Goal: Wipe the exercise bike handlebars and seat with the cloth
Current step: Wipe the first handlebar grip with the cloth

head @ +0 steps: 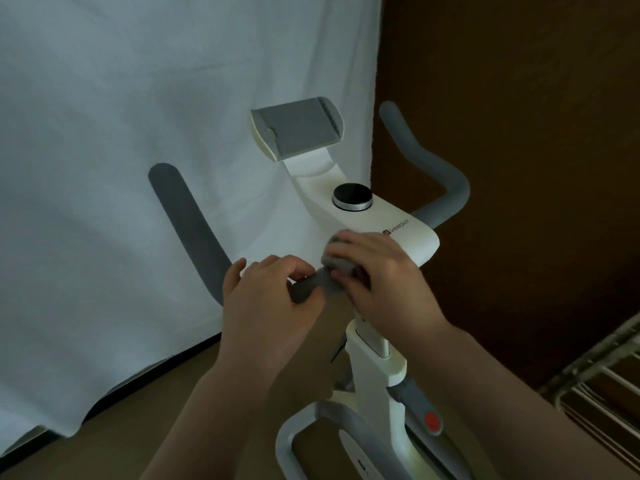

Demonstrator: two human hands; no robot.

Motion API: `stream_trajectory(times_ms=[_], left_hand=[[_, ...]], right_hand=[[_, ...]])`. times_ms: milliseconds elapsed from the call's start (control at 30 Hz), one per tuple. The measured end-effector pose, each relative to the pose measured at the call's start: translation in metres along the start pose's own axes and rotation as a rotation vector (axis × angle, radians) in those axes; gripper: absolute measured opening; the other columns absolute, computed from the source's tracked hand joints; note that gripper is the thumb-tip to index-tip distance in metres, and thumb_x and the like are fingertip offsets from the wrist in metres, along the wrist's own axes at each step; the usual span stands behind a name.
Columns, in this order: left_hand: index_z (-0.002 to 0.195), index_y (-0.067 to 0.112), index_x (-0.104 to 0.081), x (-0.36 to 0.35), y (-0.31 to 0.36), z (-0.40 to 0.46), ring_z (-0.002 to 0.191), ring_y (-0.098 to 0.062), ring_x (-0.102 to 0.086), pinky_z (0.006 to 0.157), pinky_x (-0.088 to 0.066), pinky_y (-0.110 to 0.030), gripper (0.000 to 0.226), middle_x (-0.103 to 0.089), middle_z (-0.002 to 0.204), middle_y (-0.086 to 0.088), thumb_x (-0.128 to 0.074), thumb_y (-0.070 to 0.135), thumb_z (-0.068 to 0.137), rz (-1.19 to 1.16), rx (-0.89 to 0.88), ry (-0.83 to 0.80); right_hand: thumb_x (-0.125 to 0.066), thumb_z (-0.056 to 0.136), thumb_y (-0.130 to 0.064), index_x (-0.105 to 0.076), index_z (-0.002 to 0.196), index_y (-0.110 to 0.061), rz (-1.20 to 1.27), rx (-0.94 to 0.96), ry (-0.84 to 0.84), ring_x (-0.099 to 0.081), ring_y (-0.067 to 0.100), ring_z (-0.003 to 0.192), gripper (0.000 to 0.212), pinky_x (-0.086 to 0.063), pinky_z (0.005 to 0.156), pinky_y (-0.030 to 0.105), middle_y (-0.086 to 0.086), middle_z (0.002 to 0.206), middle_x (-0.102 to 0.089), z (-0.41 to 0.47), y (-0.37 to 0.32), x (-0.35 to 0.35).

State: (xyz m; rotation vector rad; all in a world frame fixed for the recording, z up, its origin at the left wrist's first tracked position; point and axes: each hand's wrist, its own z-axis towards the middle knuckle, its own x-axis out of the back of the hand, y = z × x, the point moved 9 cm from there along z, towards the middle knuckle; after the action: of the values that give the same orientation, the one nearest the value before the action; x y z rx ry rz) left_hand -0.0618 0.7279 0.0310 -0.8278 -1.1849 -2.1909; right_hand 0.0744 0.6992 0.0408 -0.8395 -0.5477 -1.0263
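I take the black knob (352, 196) on the white console (405, 237) as my mark. Beyond it stands a grey tablet holder (298, 131). Just below the knob my right hand (384, 271) curls over a bunched grey cloth (341, 263), gripping it against the console's near edge. My left hand (266, 292), left of that, has fingers curled round the grey bar (304, 289) — touching the cloth's end. The handlebars curve up on either side of the knob: left horn (187, 223), right horn (429, 161). The seat I cannot see.

Behind the knob hangs a white sheet (121, 168), reaching the floor; to its right is a dark brown wall (519, 98). The floor (173, 410) is tan. Below the knob the white post (375, 362) drops to the frame, with a red button (432, 420) — close under my right forearm. A wire rack (595, 386) stands low right of the knob, near that arm. Open room lies low left, over the floor.
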Motion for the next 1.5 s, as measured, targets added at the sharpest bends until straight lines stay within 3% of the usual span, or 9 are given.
stream_trajectory(times_ms=[133,233,367,500,700,833,967,1133,1500], left_hand=[[0.091,0.035,-0.066,-0.003,-0.001,0.002,0.083,-0.002,-0.057,0.112,-0.024,-0.044,0.012,-0.064,0.088,0.018,-0.062,0.045,0.086,-0.008,0.012,-0.007],[0.090,0.034,-0.067,-0.001,-0.001,0.002,0.085,-0.005,-0.059,0.113,-0.021,-0.044,0.017,-0.067,0.089,0.014,-0.060,0.048,0.085,-0.012,0.021,-0.003],[0.086,0.033,-0.068,0.005,0.004,-0.005,0.085,-0.004,-0.058,0.113,-0.015,-0.052,0.011,-0.067,0.086,0.016,-0.066,0.044,0.084,0.089,-0.002,0.033],[0.082,0.033,-0.067,0.008,0.003,-0.012,0.081,-0.003,-0.057,0.116,-0.009,-0.050,0.022,-0.064,0.080,0.019,-0.056,0.051,0.077,0.099,0.025,0.075],[0.081,0.030,-0.067,0.005,0.000,-0.010,0.077,-0.004,-0.058,0.115,-0.012,-0.050,0.022,-0.064,0.078,0.016,-0.062,0.050,0.074,0.067,0.045,0.080],[0.084,0.031,-0.067,0.003,-0.001,-0.006,0.076,-0.005,-0.059,0.114,-0.022,-0.042,0.023,-0.065,0.082,0.015,-0.060,0.050,0.075,0.020,0.054,0.066],[0.082,0.032,-0.066,0.000,0.007,0.000,0.071,-0.004,-0.054,0.072,-0.043,-0.029,0.019,-0.061,0.077,0.016,-0.063,0.049,0.077,-0.059,0.024,0.029],[0.086,0.034,-0.067,0.001,0.006,0.003,0.075,0.001,-0.055,0.086,-0.037,-0.031,0.014,-0.063,0.080,0.020,-0.067,0.046,0.080,0.038,-0.023,-0.007],[0.091,0.031,-0.064,0.000,0.005,0.002,0.069,-0.002,-0.056,0.079,-0.034,-0.026,0.022,-0.062,0.079,0.017,-0.063,0.049,0.080,0.072,-0.108,-0.072]], right_hand=[[-0.059,0.083,-0.020,-0.074,0.100,-0.014,-0.062,-0.037,0.037,-0.062,0.023,0.100,0.024,-0.049,0.090,0.039,0.003,0.104,-0.071,-0.002,0.001,-0.002],[-0.056,0.084,-0.016,-0.074,0.093,-0.013,0.045,0.076,-0.033,-0.063,0.020,0.093,0.021,-0.047,0.086,0.035,0.001,0.096,-0.072,0.003,-0.010,-0.005],[-0.060,0.081,0.002,-0.072,0.089,-0.001,-0.116,0.028,-0.198,-0.065,0.029,0.087,0.014,-0.046,0.081,0.042,0.014,0.088,-0.069,0.024,0.005,-0.016],[-0.056,0.089,-0.010,-0.069,0.100,-0.020,-0.166,-0.021,-0.381,-0.055,0.016,0.098,0.019,-0.039,0.088,0.029,-0.001,0.099,-0.065,0.036,0.008,-0.019],[-0.059,0.088,-0.017,-0.070,0.098,-0.024,-0.225,0.108,-0.440,-0.058,0.021,0.089,0.016,-0.041,0.079,0.032,0.001,0.091,-0.067,0.037,-0.021,-0.033],[-0.055,0.089,-0.017,-0.072,0.093,-0.024,-0.030,-0.036,-0.263,-0.059,0.017,0.091,0.019,-0.045,0.083,0.033,-0.002,0.094,-0.068,0.031,0.008,-0.018],[-0.043,0.082,-0.027,-0.073,0.096,-0.016,0.076,-0.038,-0.031,-0.056,0.019,0.103,0.035,-0.040,0.093,0.030,0.001,0.104,-0.069,-0.001,0.001,-0.002],[-0.070,0.079,-0.001,-0.066,0.117,-0.021,0.128,-0.291,0.260,-0.042,0.012,0.120,0.043,-0.036,0.101,0.024,-0.004,0.127,-0.056,-0.044,0.015,0.000],[-0.067,0.086,-0.005,-0.064,0.117,-0.028,0.270,-0.478,0.369,-0.042,0.010,0.121,0.039,-0.043,0.102,0.031,-0.015,0.125,-0.046,-0.063,0.017,-0.007]])
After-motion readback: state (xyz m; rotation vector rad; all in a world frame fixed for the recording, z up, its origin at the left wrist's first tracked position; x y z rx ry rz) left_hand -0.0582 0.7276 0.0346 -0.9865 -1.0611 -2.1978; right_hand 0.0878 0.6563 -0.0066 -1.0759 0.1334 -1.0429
